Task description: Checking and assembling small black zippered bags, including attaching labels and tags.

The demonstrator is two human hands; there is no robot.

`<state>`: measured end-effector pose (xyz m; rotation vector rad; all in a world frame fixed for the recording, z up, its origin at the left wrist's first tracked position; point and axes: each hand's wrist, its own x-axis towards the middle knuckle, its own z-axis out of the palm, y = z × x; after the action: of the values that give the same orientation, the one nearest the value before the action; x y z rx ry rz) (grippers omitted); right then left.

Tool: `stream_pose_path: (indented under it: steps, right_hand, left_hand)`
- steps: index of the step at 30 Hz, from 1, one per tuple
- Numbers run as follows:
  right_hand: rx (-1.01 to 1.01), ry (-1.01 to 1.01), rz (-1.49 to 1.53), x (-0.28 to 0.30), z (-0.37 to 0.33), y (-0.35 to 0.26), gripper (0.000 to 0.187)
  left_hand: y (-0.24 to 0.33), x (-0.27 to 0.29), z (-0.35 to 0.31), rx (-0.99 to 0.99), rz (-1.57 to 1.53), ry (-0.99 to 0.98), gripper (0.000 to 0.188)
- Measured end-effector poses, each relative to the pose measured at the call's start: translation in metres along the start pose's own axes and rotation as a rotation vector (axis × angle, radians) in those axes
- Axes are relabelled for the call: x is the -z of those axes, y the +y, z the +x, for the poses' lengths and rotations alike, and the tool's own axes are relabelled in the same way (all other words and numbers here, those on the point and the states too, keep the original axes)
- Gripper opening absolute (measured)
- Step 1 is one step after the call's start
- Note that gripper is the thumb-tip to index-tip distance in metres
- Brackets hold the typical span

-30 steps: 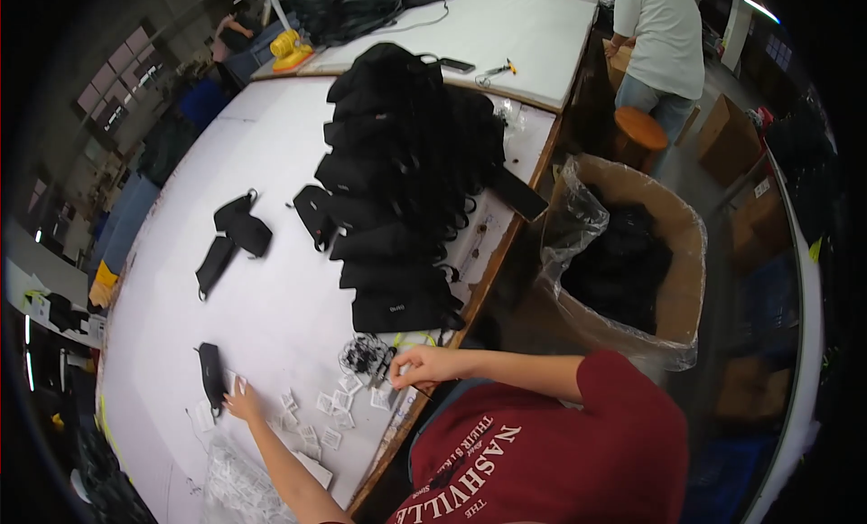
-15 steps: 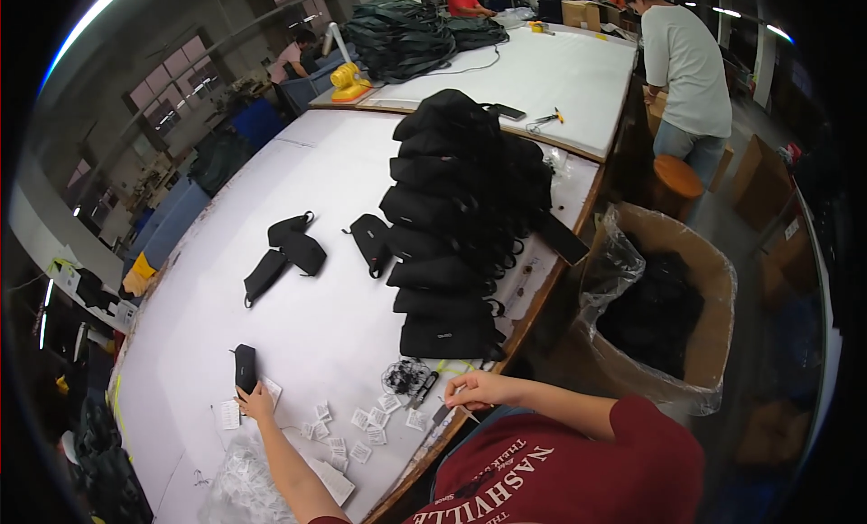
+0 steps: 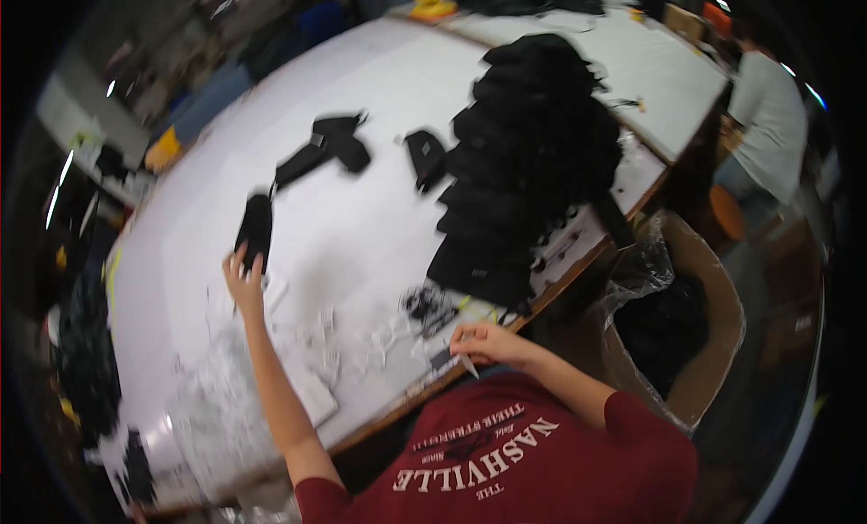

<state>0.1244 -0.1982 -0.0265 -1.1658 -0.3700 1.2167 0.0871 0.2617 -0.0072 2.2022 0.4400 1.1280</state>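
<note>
My left fingers (image 3: 238,262) are spread over the near end of a black pouch (image 3: 256,219) on the white tabletop (image 3: 361,230); they touch it, but I cannot tell whether they pinch it. My right fingers (image 3: 466,334) are drawn together on a white slip (image 3: 470,367), its narrow end sticking out toward me, by the tabletop's near edge.

The pouch's long axis runs away from me, far end leaning slightly right and close to three pouches (image 3: 296,166) heaped loosely. One of those slants up to the right. Another single pouch (image 3: 423,159) lies farther right, beside the big pile (image 3: 528,154).

The nearest piece in that pile bears a small pale mark, too blurred to read. My dark red shirt (image 3: 542,474) carries white lettering across the chest.

The pouches look like soft, matt cloth, slim and rounded at the ends. Between my arms lie flat white tags (image 3: 328,323), smeared by motion, and a tangle of thin black cords (image 3: 423,305). A crinkled clear bag (image 3: 212,407) sits left of my forearm. Beyond my right arm, a cardboard box (image 3: 722,303) lined with clear plastic holds black stuff.
</note>
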Motion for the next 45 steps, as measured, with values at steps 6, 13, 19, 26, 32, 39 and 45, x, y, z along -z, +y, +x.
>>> stream_pose_path:
  steps: [6,13,19,26,32,39,45]
  right_hand:
    - [0.027,-0.11,-0.055,-0.009,0.007,0.002,0.011]
    - [-0.09,-0.24,-0.131,-0.017,0.006,0.008,0.01]
    - [-0.033,-0.185,-0.21,-0.019,0.007,0.011,0.007]
    - [0.099,-0.128,-0.44,-0.033,0.015,0.015,0.009]
    - [0.276,0.005,-0.942,-0.056,0.025,0.001,0.009]
    - [0.334,-0.015,-0.96,-0.07,0.031,-0.001,0.012]
    - [0.199,0.051,-1.055,-0.057,0.026,-0.011,0.011]
  left_hand:
    - [0.124,-0.012,-0.079,0.517,-0.752,0.089,0.028]
    - [0.157,-0.017,-0.203,0.923,-0.764,0.041,0.029]
    - [0.163,0.008,-0.257,0.294,0.474,-0.131,0.045]
    - [0.174,-0.004,-0.288,0.146,0.342,-0.263,0.035]
    - [0.194,-0.008,-0.282,0.259,0.126,0.09,0.014]
    - [0.205,-0.01,-0.273,0.824,-0.481,-0.04,0.016]
    - [0.195,0.002,-0.279,0.488,-0.054,-0.264,0.025]
